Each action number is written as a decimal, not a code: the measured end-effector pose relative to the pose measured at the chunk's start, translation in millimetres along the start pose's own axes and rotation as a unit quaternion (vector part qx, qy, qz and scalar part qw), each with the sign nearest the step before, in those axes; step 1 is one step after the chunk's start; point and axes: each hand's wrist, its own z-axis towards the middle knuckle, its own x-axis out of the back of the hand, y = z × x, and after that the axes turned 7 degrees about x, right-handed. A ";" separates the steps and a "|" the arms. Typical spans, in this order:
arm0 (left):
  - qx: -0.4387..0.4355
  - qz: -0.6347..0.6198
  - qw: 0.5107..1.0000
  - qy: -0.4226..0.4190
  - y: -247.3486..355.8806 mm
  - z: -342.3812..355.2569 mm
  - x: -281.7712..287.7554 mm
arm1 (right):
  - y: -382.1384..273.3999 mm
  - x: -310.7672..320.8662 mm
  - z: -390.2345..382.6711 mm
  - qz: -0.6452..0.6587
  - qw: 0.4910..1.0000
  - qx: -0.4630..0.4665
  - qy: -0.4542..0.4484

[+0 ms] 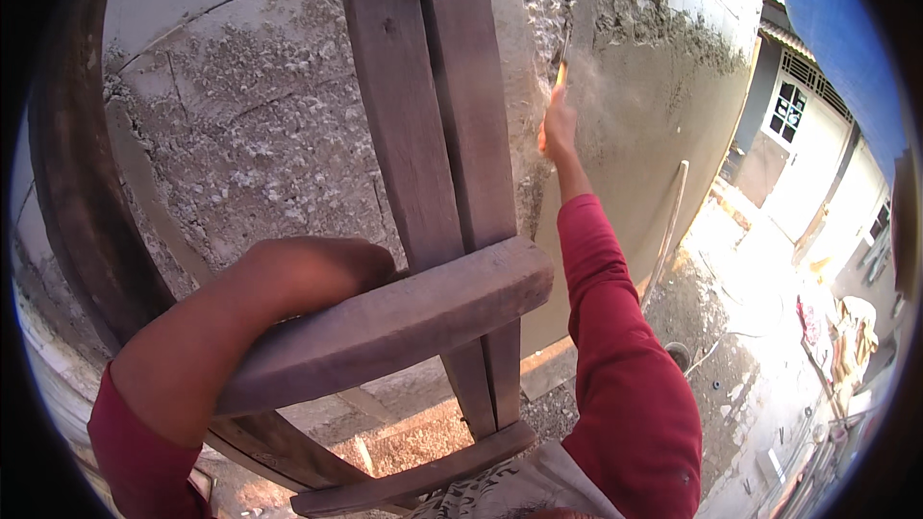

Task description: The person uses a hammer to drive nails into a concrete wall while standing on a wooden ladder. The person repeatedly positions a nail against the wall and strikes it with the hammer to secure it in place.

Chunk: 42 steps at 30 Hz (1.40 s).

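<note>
My right hand (pixel 558 130) is raised at the end of an outstretched, red-sleeved arm, its fingers closed round a hand tool (pixel 562 70). The tool has a yellow-orange handle and a narrow metal blade, seen nearly edge-on. Its tip is at the wall (pixel 635 106), where rough, crumbly mortar borders a smoother grey plaster strip. My left forearm is hooked over a thick wooden ladder rung (pixel 404 312). Beside the ladder's upright (pixel 404 86), my left hand (pixel 370 261) bends down behind the rung; its fingers are hidden.
A lower rung (pixel 413 476) crosses below me. At the left rises a dark curved timber (pixel 72 154). A pale pole (pixel 666 231) leans against the wall. Rubble and debris lie on the ground (pixel 731 356), with crumpled cloth or sacks (pixel 851 332) and a house door (pixel 798 168) at the right.
</note>
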 end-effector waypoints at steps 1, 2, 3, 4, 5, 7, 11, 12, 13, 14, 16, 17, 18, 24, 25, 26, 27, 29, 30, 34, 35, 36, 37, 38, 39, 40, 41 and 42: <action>-0.026 0.016 0.999 -0.024 5.9 18.0 9.6 | -14.3 46.1 5.8 -0.032 0.998 0.060 0.007; -0.012 0.020 0.999 -0.032 13.3 13.6 13.1 | -47.4 58.4 4.0 -0.037 0.992 0.122 -0.021; -0.021 0.019 0.999 -0.026 16.4 10.8 12.6 | -79.0 63.1 5.2 -0.053 0.973 0.223 -0.011; -0.038 0.024 0.999 -0.019 18.4 13.2 13.9 | -110.8 74.5 4.9 -0.075 0.943 0.323 0.006; 0.004 -0.011 1.000 0.015 8.8 -13.4 3.4 | -158.2 26.1 -10.8 0.010 0.912 0.409 -0.030; 0.002 -0.017 1.000 0.004 1.0 -9.7 0.4 | -195.5 14.4 -31.0 0.106 0.844 0.524 -0.040; -0.007 0.016 1.000 -0.003 13.2 -5.7 7.6 | -127.2 9.1 -0.5 0.234 0.781 0.576 0.059; -0.004 0.008 1.000 -0.002 6.1 -5.1 2.1 | -81.7 -6.9 2.7 0.206 0.896 0.390 0.051; -0.014 0.014 1.000 0.002 0.6 4.2 0.4 | -36.7 -4.7 6.4 0.107 0.985 0.138 0.015; -0.032 0.023 0.999 0.004 0.4 11.1 2.6 | 8.6 7.5 11.1 0.025 0.997 -0.060 -0.042; -0.047 0.025 0.999 -0.001 0.4 27.2 12.1 | 9.9 19.9 -10.6 0.027 0.997 -0.077 -0.016; -0.036 0.019 0.999 0.002 5.1 20.6 9.7 | -3.7 17.8 -23.2 0.038 0.995 -0.086 -0.020; -0.033 0.026 0.999 -0.001 4.7 16.1 6.9 | -18.5 11.1 -23.9 0.018 1.000 -0.003 -0.021; -0.015 0.030 0.999 -0.032 10.2 13.0 8.7 | -219.3 33.3 -36.3 -0.007 0.845 0.535 0.000; 0.044 -0.010 0.999 -0.009 1.2 -16.4 -2.3 | -260.9 -7.0 -58.9 0.130 0.802 0.583 -0.025; 0.027 -0.004 0.999 -0.025 1.5 -4.6 0.7 | -260.1 3.7 -57.6 0.158 0.783 0.601 -0.002; 0.000 0.006 1.000 -0.016 1.9 5.9 2.6 | -256.9 13.1 -55.7 0.189 0.762 0.620 0.018; -0.021 0.022 0.999 0.024 9.3 1.6 3.9 | -169.4 17.9 0.0 0.143 0.786 0.592 0.101; -0.015 0.015 1.000 0.014 8.3 1.8 3.8 | -90.8 5.5 21.4 0.079 0.839 0.521 0.133; -0.036 0.025 0.999 0.010 5.2 15.8 15.2 | 96.0 36.6 42.2 -0.115 0.992 0.002 0.044; -0.015 0.008 1.000 0.010 -1.6 13.3 7.9 | 63.5 17.9 13.2 -0.012 0.999 -0.043 -0.008; -0.006 -0.005 1.000 0.009 -5.9 11.0 4.5 | 16.3 16.5 -12.8 0.089 0.991 -0.089 -0.043; -0.012 -0.009 1.000 -0.005 -6.5 11.1 0.2 | -24.6 27.0 -26.8 0.080 0.994 -0.052 -0.052; -0.028 -0.005 0.999 -0.014 -3.1 16.9 1.5 | -68.4 41.4 -25.2 0.068 0.996 -0.008 -0.050; -0.044 0.006 0.999 -0.017 3.6 23.3 4.5 | -99.7 61.5 -24.4 0.070 0.995 0.058 -0.047; -0.055 0.015 0.998 -0.021 8.9 26.4 6.2 | -130.4 75.5 -26.5 0.072 0.989 0.126 -0.034; -0.015 -0.010 1.000 0.008 1.1 1.6 0.1 | -176.4 36.5 -37.8 0.113 0.965 0.232 -0.053; -0.016 -0.013 1.000 0.016 -3.4 -0.3 -1.5 | -203.8 26.4 -45.8 0.126 0.935 0.330 -0.038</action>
